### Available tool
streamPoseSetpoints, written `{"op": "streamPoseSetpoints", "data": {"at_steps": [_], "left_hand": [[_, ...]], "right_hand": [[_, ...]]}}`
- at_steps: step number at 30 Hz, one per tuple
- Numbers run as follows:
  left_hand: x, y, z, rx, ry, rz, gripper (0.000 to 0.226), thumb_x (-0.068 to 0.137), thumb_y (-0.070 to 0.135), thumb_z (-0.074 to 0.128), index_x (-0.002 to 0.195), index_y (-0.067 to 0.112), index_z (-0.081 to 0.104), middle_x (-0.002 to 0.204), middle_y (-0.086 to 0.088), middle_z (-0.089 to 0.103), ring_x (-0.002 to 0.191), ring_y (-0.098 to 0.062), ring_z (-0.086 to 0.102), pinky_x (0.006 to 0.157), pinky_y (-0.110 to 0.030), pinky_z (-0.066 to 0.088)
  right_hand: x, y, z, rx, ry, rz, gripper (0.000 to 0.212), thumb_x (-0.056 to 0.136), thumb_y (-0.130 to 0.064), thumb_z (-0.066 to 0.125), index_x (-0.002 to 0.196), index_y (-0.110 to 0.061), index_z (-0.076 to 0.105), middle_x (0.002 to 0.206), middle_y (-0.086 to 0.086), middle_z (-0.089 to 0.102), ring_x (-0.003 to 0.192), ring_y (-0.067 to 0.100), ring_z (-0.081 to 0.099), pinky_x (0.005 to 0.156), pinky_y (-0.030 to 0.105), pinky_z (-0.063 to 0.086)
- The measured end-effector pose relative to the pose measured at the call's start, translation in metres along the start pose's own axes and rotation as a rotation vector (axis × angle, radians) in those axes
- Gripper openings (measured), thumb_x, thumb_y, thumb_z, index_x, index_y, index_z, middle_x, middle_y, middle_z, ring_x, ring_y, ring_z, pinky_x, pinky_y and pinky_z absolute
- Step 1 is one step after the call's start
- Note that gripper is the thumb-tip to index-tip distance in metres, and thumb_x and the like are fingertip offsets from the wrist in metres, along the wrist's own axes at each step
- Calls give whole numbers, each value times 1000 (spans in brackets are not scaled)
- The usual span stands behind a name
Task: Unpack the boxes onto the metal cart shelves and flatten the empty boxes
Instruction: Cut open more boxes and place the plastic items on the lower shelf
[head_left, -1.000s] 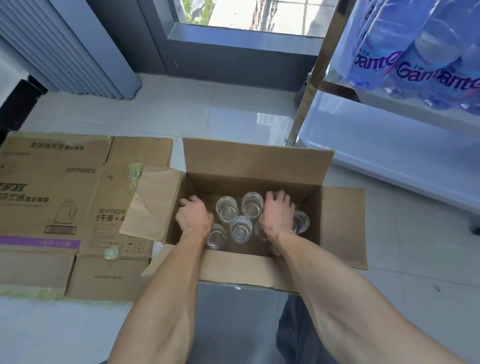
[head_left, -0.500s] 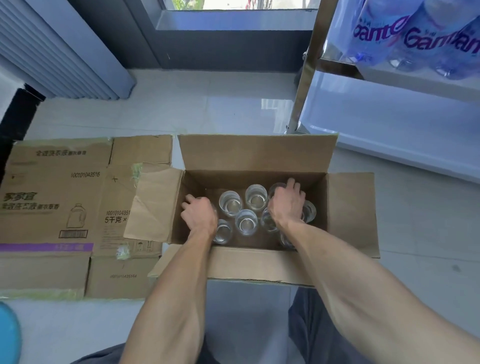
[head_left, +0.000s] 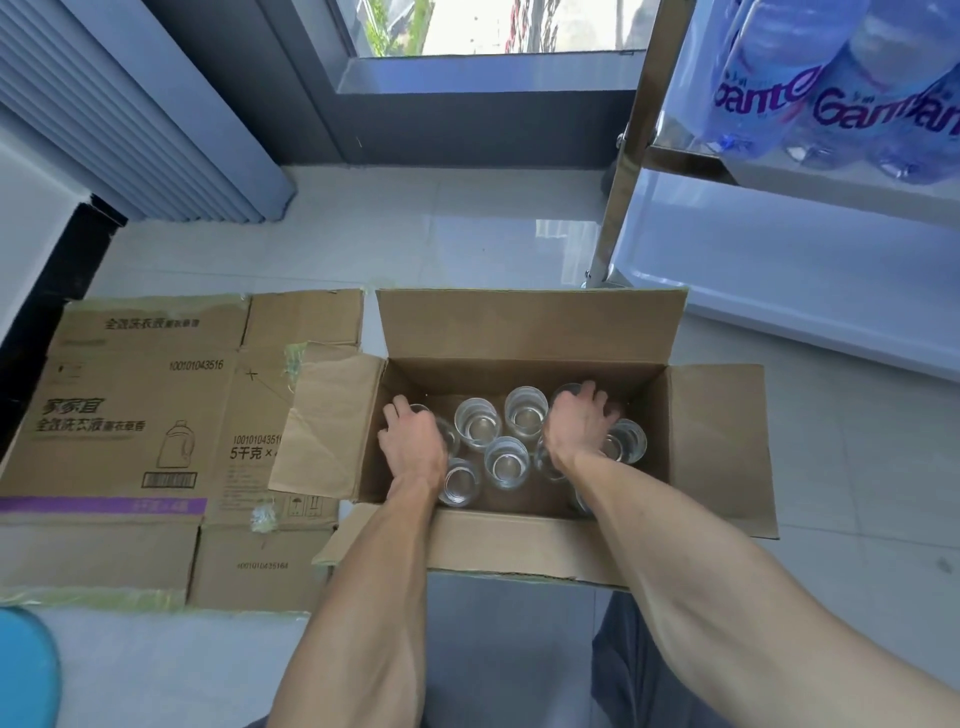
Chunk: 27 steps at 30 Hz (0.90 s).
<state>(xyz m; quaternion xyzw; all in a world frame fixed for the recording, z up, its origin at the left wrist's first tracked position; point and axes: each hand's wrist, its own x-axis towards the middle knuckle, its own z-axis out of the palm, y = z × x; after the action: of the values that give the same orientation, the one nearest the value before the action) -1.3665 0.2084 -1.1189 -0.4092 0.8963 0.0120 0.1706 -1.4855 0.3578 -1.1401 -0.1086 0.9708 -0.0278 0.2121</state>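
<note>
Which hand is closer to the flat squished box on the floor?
Left. The left hand is at the open box's side nearest the flattened box; the right hand is farther across.

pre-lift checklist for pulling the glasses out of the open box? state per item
1. Left hand has a grip on a glass: ok, fingers curl round the far-left one.
2. Right hand has a grip on a glass: ok, fingers curl over the rim of the far-right glass.
3. Box flaps folded out of the lift path: ok.
4. Loose glasses standing upright: ok, those in view.
5. Lower cart shelf has bare space: ok; upper shelf holds water bottles.
6. Glasses free of cracks: cannot tell.
</note>
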Motion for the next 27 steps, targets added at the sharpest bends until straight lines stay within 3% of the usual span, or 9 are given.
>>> {"op": "streamPoseSetpoints", "data": {"at_steps": [8,13,20,27], "left_hand": [[-11,5,-21,46,142,97,22,88,25,64,107,17,70,119,-5,53,110,-24,47,88,-36,37],[-27,6,-57,33,239,150,23,89,23,64,111,16,65,116,-3,55,108,-22,49,91,-35,37],[-63,27,-116,42,410,254,21,90,19,67,109,10,65,110,-6,59,103,-23,52,88,-34,40],[-103,85,-176,8,546,439,28,85,21,74,110,11,66,108,-5,61,100,-22,54,87,-34,41]], "right_hand": [[-16,13,-6,-82,86,-62,30,93,-4,48,113,-9,70,134,18,45,124,35,41,101,55,36],[-33,22,-41,-29,137,-107,31,95,-5,53,125,-3,61,135,17,41,129,33,38,93,46,47],[-74,43,-106,181,273,-201,23,92,-1,48,108,-6,64,133,14,41,119,31,42,90,43,49],[-100,97,-160,318,446,-208,18,88,-2,66,105,-7,66,148,12,36,132,28,39,99,41,50]]}}
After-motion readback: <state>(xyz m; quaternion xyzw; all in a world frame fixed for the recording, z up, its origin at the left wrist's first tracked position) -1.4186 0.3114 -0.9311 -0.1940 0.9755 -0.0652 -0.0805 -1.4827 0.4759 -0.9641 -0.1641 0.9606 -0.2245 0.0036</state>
